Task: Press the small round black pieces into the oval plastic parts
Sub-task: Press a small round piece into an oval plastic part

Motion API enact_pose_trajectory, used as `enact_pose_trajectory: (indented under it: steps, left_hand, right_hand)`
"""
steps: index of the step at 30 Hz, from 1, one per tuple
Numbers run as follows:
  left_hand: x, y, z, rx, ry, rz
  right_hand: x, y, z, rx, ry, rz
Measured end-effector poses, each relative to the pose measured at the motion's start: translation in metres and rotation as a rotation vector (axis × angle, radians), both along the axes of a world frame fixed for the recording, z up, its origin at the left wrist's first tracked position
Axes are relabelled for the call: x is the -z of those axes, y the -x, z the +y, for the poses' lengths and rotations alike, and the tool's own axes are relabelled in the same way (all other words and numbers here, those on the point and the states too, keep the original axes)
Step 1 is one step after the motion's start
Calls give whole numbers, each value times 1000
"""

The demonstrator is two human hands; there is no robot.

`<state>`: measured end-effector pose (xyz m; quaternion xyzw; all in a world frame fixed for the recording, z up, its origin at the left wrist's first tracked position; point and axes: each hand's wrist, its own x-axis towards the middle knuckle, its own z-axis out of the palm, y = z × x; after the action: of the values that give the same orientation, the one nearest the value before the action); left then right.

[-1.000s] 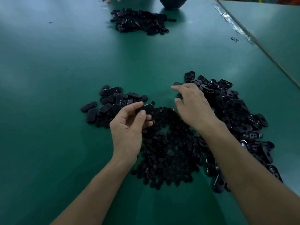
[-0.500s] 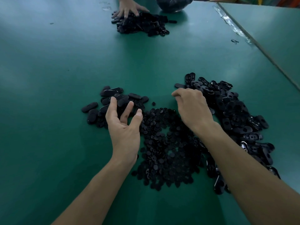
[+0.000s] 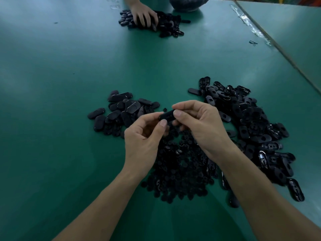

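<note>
both hands meet above the green bench (image 3: 52, 119): the left hand (image 3: 144, 136) and right hand (image 3: 199, 124) pinch one oval plastic part (image 3: 167, 115) between thumbs and fingertips, held clear of the surface. right beneath them lies a heap of small round black pieces (image 3: 180, 171). ovals lie piled to the left (image 3: 119, 110) and in a bigger spread to the right (image 3: 251, 129). far across, another person's hand (image 3: 144, 13) rests on a further pile (image 3: 166, 25).

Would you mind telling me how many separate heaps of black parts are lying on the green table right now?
4: oval parts left of the hands, round pieces beneath the hands, oval parts to the right, and a far heap under another person's hand.
</note>
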<state>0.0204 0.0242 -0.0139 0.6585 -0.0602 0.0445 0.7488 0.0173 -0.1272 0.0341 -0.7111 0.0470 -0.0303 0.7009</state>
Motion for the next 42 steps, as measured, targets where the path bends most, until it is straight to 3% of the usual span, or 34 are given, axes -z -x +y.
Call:
enact_pose_trajectory:
  steps: [6,19,21,25,30,34,42]
  left_hand:
    - [0,0,0,1,8,19]
    - [-1,0,1,24,86,42]
    - [0,0,0,16,97,46]
    - [2,-2,-1,-9,121,67]
    - [4,-3,-2,-58,153,93]
    - [4,-4,-1,-70,122,69]
    - [4,-4,-1,-106,96,50]
  right_hand:
    - [3,4,0,32,105,2]
    - [6,7,5,-70,109,54]
    - [6,6,4,-80,200,65]
    - [8,5,-1,-23,638,21]
    - [10,8,3,-133,932,-6]
    - [11,7,10,-183,1030,13]
    - [15,6,10,-132,1018,-46]
